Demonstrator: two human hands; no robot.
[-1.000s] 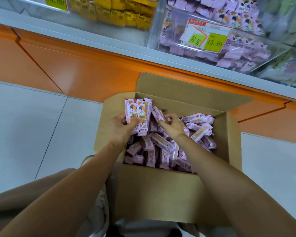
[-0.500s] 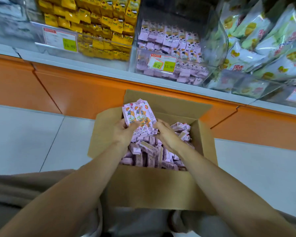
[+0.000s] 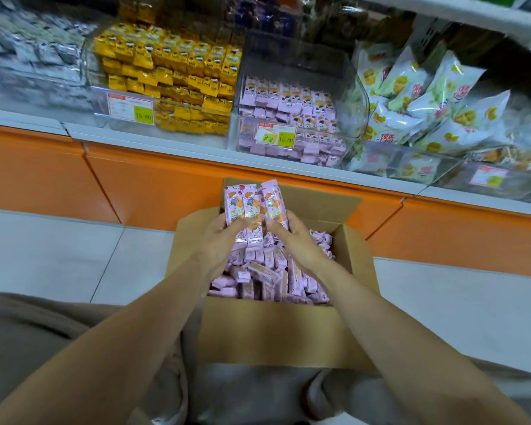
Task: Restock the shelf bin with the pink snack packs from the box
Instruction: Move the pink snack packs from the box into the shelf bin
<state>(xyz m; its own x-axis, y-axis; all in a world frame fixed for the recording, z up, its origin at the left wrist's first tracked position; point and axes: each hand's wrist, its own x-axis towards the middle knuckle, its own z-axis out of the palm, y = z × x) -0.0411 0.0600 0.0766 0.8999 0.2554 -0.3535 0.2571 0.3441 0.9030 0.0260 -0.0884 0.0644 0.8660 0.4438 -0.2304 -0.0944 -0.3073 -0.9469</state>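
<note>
An open cardboard box (image 3: 276, 332) stands on the floor in front of me, filled with several loose pink snack packs (image 3: 267, 277). Above its far side I hold an upright bunch of pink snack packs (image 3: 253, 207) between both hands. My left hand (image 3: 224, 237) grips the bunch from the left and my right hand (image 3: 292, 237) presses it from the right. On the shelf above, a clear plastic bin (image 3: 301, 87) holds more pink packs stacked in rows, partly filled, with a price tag (image 3: 276, 134) on its front.
A bin of yellow packs (image 3: 172, 78) stands left of the pink bin, and white-green bags (image 3: 426, 96) lie to its right. Orange cabinet fronts (image 3: 154, 185) run below the shelf edge. Pale floor tiles (image 3: 59, 259) flank the box. My knees sit at the frame's bottom.
My hands have lifted the bunch of pink packs up out of the box, and my right hand has closed onto it. My view has tilted up, bringing the shelf bins into sight.
</note>
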